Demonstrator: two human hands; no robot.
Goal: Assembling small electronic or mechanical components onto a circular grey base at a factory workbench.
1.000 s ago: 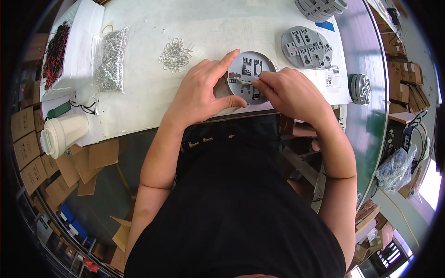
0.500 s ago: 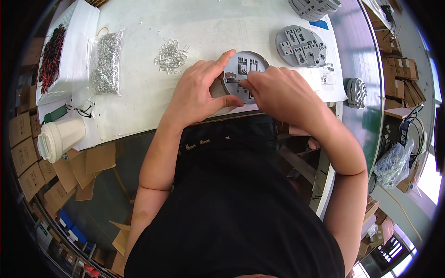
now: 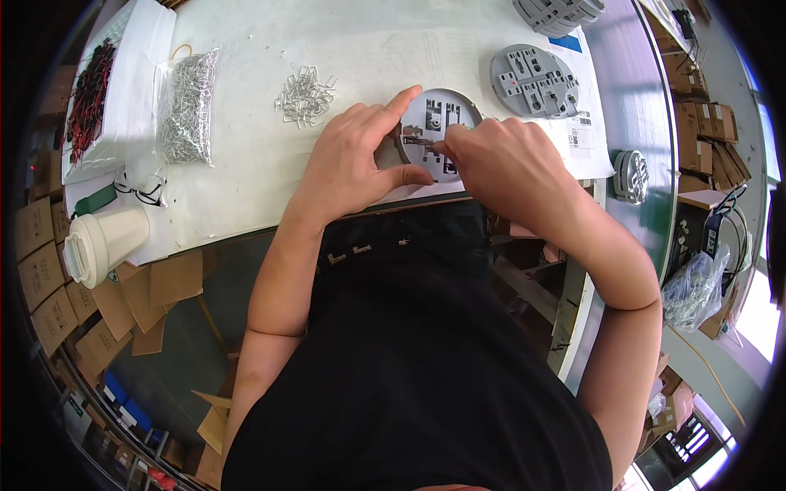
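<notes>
A round grey plastic disc-shaped housing [image 3: 415,117] with a raised rim and slotted recesses lies at the table's front edge. My left hand [image 3: 354,151] steadies it from the left, index finger along the far rim and thumb at the near rim. Over the housing's right side, my right hand [image 3: 512,159] is closed, its fingertips pinched low above the recesses. A thin dark piece [image 3: 421,141] shows at those fingertips; its kind is not clear. Several bent silver wire clips [image 3: 305,96] lie in a loose pile left of the housing.
A similar grey disc [image 3: 536,82] lies on printed paper to the right, with stacked discs [image 3: 559,15] behind it and another stack [image 3: 630,176] at far right. At left are a bag of wire clips [image 3: 188,110], a white foam tray [image 3: 135,78] of red-black wires and a cream cup [image 3: 110,237].
My right hand has shifted slightly right, and the dark piece at its fingertips shows more. The housing, still held by my left hand, has moved a little right.
</notes>
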